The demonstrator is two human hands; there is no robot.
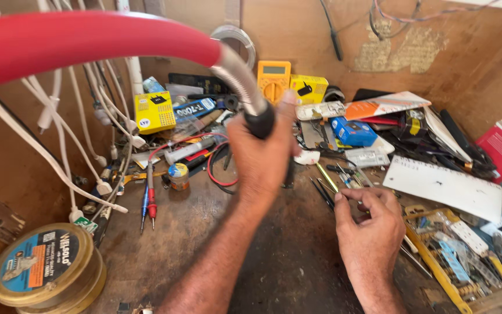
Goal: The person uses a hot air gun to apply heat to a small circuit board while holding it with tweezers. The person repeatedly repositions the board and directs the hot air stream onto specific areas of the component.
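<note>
My left hand (262, 157) is raised over the middle of the bench and grips the black handle (261, 123) of a hot-air tool. From that handle a ribbed metal hose (236, 75) runs up into a thick red sleeve (76, 40) that arcs across the top left. My right hand (367, 224) rests lower on the bench with its fingers curled around small thin tools. Just above its fingertips lie tweezers and a yellow-handled pick (326, 177). What the right hand pinches is too small to make out.
A yellow multimeter (273, 78) leans on the back wall beside yellow boxes (154, 111). Red and blue probes (148, 203) lie left, white cables (82, 134) hang down, and round tins (45, 264) stand bottom left. At the right are a white card (443, 186) and a parts tray (454, 256).
</note>
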